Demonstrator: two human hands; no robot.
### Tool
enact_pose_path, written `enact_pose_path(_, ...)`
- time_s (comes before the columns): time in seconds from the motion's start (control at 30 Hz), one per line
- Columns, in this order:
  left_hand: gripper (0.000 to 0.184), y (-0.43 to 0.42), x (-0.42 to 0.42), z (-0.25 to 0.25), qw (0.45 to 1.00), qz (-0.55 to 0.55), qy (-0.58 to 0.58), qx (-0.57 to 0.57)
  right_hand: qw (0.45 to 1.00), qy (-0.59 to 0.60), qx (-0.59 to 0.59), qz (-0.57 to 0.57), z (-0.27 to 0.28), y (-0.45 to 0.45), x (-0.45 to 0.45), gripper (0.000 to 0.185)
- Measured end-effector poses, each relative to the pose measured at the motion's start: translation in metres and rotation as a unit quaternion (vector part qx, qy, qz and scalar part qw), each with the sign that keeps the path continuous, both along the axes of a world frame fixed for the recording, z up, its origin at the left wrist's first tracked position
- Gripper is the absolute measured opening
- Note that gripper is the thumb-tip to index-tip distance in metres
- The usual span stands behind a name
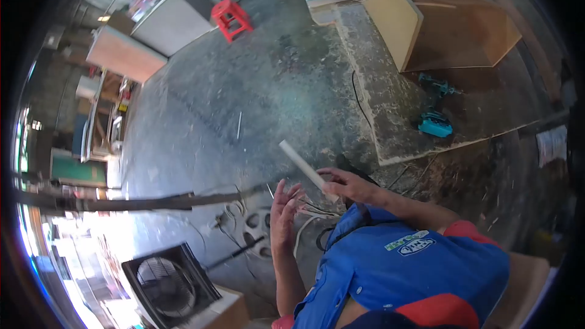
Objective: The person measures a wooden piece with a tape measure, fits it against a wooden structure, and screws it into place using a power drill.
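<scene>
Pale strip [301,162] located ahead of the blue shirt [402,268], its long axis slanting away from it, free end pointing forward-left. Right hand [352,186] grips near the shirt-side end. Left hand [284,214], fingers parted, stands apart, beside the strip.

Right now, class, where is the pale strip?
In the head view, the pale strip is near the picture's centre, in the right hand, its free end pointing up and left, above the left hand.

Our scuffed worktop [395,113] carries a teal power tool [435,125] near a wooden box [395,24]; our grey floor [189,128] bears a red stool [228,8].
</scene>
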State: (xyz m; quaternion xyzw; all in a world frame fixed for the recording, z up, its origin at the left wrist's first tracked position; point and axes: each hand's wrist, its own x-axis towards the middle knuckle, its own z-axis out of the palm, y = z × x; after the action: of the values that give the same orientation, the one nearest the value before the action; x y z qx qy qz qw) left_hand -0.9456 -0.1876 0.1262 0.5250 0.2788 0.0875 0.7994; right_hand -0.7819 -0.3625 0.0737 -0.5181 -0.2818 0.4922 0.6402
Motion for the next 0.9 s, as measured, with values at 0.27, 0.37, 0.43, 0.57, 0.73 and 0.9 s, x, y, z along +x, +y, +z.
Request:
enact_pose_path(0.27,0.087,0.137,0.196,-0.002,0.996,-0.072,-0.011,-0.056,0.99,-0.075,-0.093,-0.079,0.031,0.145,0.165,0.067)
enact_pose_path(0.37,0.087,0.183,0.245,0.01,0.998,-0.044,-0.035,-0.022,0.969,-0.201,-0.131,-0.063,0.064,0.197,0.208,0.071)
enact_pose_path(0.43,0.079,0.212,0.283,0.02,0.997,-0.02,-0.071,-0.035,0.966,-0.224,-0.117,-0.047,0.101,0.221,0.244,0.069)
enact_pose_path(0.57,0.071,0.271,0.372,0.018,0.993,-0.061,-0.099,-0.028,0.984,-0.125,-0.116,-0.058,0.107,0.27,0.308,0.069)
enact_pose_path(0.73,0.076,0.342,0.502,-0.016,0.975,-0.211,-0.07,0.005,0.963,-0.109,-0.122,-0.213,0.014,0.308,0.389,0.064)
enact_pose_path(0.9,0.082,0.412,0.628,-0.018,0.939,-0.344,-0.012,0.01,0.812,0.139,-0.125,-0.553,-0.078,0.266,0.379,0.057)
